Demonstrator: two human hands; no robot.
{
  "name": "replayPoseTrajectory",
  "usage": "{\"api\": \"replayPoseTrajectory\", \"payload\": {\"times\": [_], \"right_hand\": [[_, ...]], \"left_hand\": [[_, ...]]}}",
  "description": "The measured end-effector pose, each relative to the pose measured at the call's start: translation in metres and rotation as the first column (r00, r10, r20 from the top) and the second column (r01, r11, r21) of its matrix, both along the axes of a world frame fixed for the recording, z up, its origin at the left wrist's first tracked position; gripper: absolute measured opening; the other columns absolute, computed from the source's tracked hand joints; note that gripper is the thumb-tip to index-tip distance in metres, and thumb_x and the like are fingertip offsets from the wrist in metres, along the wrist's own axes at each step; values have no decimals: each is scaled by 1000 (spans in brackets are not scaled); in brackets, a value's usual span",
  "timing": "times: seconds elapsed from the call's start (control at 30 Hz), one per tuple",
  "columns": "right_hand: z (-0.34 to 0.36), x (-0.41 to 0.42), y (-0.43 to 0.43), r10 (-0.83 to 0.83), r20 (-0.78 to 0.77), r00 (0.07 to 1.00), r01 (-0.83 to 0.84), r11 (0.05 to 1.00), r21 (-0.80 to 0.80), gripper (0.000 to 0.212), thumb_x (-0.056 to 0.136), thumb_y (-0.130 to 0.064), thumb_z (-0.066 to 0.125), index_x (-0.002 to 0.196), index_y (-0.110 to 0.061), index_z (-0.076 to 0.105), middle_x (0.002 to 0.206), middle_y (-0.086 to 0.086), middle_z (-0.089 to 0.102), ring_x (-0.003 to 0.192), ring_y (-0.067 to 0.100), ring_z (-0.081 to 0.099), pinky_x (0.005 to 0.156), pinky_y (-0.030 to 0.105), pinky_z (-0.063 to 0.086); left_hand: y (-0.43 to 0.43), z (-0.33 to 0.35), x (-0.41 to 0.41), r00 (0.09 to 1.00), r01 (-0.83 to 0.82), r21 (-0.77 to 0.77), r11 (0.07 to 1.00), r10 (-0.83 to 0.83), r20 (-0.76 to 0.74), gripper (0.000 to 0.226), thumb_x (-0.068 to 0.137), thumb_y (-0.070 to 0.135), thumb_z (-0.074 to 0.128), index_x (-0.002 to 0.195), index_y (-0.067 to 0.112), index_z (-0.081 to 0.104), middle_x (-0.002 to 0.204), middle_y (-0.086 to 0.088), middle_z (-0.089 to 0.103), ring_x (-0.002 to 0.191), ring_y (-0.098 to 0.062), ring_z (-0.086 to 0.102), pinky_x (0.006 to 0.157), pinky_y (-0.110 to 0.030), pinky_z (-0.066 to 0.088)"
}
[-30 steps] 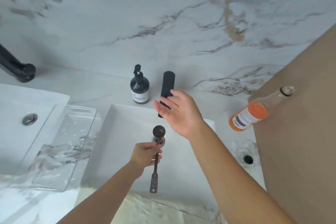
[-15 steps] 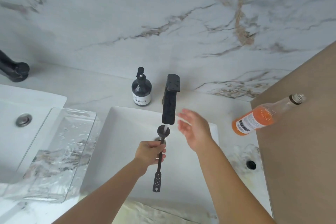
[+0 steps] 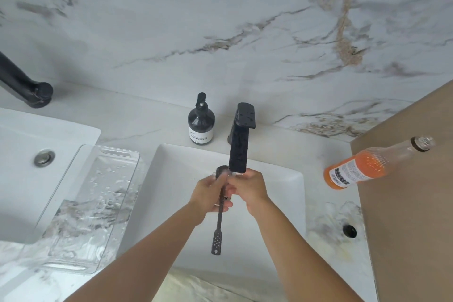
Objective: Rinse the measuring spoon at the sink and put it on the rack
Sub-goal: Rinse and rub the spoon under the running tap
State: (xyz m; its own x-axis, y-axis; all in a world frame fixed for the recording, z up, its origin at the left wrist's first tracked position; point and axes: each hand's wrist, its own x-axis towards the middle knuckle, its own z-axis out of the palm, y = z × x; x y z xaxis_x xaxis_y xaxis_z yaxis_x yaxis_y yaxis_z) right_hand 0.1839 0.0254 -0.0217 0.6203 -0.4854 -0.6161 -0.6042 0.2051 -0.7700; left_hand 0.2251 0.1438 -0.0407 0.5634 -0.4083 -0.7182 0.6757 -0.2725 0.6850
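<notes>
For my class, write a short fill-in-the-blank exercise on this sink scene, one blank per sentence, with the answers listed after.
1. The left hand grips the measuring spoon by its ____.
2. The spoon's bowl sits under the spout of the black ____.
3. The bottle right of the sink holds an ____ liquid.
4. The clear tray lies to the ____ of that sink.

Answers: handle; faucet; orange; left

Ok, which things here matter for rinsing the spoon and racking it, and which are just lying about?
In the job:
measuring spoon, held by the left hand
right hand at the bowl
black tap
sink
clear rack

Lying about:
soap bottle
orange bottle
second tap
second sink
</notes>
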Motion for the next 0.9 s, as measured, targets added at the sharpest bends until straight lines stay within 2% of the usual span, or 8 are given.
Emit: {"api": "replayPoseTrajectory", "payload": {"times": [0.1,0.23,0.3,0.43,0.6,0.73,0.83,0.9], "right_hand": [[-1,-4,-3,15,60,998,-16,1000,19,12,80,-1,70,74,-10,75,63,7,71,54,28,59,61,43,55],[-2,-10,-9,-22,81,996,22,1000,6,16,84,0,68,88,-11,80,75,4,78,61,23,65,61,35,56],[-4,-11,-9,-40,54,998,41,999,-20,15,85,-5,70,94,-12,80,81,3,79,66,23,68,68,37,59],[-6,-10,-6,13,36,999,-5,978,-209,12,85,-16,71,81,-22,80,59,-14,71,56,9,60,60,24,54],[-9,-12,-8,123,42,991,-94,899,-428,24,87,-8,62,75,-21,79,46,-21,61,47,3,56,49,5,42],[-8,-12,-9,41,33,999,-21,886,-463,16,90,-17,63,93,-21,78,69,-7,73,55,-1,61,53,6,43],[-6,-11,-7,169,-103,980,-193,929,-315,26,94,-37,57,101,-15,70,87,3,75,68,20,69,62,26,54],[-5,-17,-4,317,-171,933,-346,921,-177,39,97,-44,48,91,-11,68,72,2,71,50,17,61,48,23,49]], "left_hand": [[-15,3,6,996,7,88,996,-15,85,27,93,26,50,76,8,62,66,-12,66,53,-31,64,69,-49,63],[-23,3,5,999,-5,-3,1000,5,36,35,97,19,51,66,4,59,66,-17,66,58,-33,64,78,-56,61],[-25,1,3,998,-8,33,999,6,61,35,95,23,54,68,1,62,63,-16,69,55,-33,67,69,-50,63],[-29,1,0,985,-34,174,984,4,175,39,94,27,48,69,1,63,50,-12,67,44,-31,68,47,-36,59],[-32,6,14,940,88,297,951,-178,291,19,84,13,58,76,-1,67,66,-14,72,62,-35,73,61,-42,64],[-36,11,14,833,227,444,867,-409,373,12,72,7,48,60,10,52,55,-7,64,42,-24,61,40,-23,51],[-39,4,12,873,38,396,918,-223,434,26,87,12,42,66,14,57,65,-12,67,59,-35,68,52,-34,55],[-40,0,12,912,-94,362,927,-66,405,31,94,15,41,68,16,57,67,-10,64,65,-34,61,61,-34,52]]}}
